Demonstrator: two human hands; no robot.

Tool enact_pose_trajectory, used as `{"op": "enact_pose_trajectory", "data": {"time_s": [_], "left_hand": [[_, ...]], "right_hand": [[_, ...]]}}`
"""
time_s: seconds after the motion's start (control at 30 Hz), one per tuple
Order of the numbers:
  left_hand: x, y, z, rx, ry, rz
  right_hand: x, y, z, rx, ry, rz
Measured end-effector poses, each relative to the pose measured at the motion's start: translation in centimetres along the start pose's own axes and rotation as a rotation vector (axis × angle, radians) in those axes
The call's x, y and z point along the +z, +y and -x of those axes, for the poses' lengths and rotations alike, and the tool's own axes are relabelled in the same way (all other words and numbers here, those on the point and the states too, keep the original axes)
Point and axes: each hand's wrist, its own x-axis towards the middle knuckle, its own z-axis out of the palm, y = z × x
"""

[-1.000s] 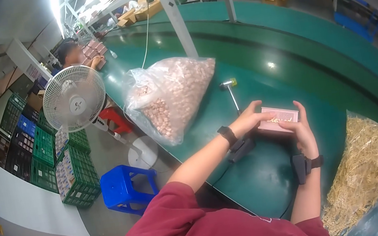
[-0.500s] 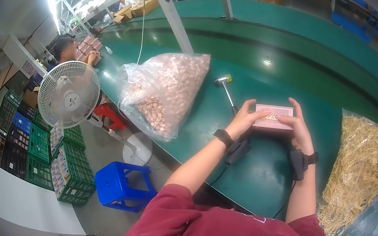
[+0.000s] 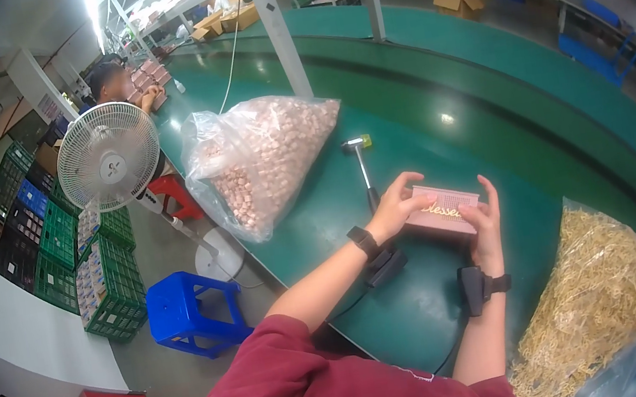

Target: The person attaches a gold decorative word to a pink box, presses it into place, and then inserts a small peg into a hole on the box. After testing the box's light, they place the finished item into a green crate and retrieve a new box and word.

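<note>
Over the green table I hold a small pink box-shaped block [image 3: 446, 233] between both hands. Gold script lettering [image 3: 441, 210] runs across its face, below a finely patterned upper strip. My left hand [image 3: 395, 209] grips the left end, thumb on the face by the lettering. At the other end my right hand [image 3: 487, 223] closes round it, its thumb near the end of the lettering and its index finger pointing up. Beside my left hand lies a small hammer [image 3: 363, 165] with a dark handle and a yellow-tipped head.
A clear bag of small pink blocks [image 3: 271, 164] lies on the table [image 3: 427, 306] to the left. At right is a bag of gold-coloured pieces [image 3: 600, 295]. A fan [image 3: 109, 157], blue stool [image 3: 194, 309] and green crates [image 3: 109, 290] stand left. Another person [image 3: 110, 83] works farther along.
The whole scene has shifted slightly left in the picture. The block's face now tilts more toward me, and more of the gold lettering shows between my thumbs. Both hands keep hold of it.
</note>
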Motion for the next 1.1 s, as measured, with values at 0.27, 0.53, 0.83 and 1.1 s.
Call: {"op": "enact_pose_trajectory", "data": {"time_s": [0.27, 0.53, 0.83, 1.1], "left_hand": [[0.3, 0.4, -1.9, -0.119, -0.062, 0.1], [2.1, 1.2, -3.1, -0.239, -0.312, 0.936], [0.3, 4.9, -3.9, 0.321, 0.201, -0.446], [4.2, 8.4, -0.8, 0.548, 0.033, -0.635]], "right_hand": [[-3.5, 1.5, -1.7, -0.264, -0.192, -0.217], [-2.1, 0.6, -2.2, -0.568, 0.017, 0.209], [-1.6, 0.2, -1.3, -0.665, 0.314, 0.554], [-0.6, 1.3, -1.5, -0.828, 0.29, 0.743]]}}
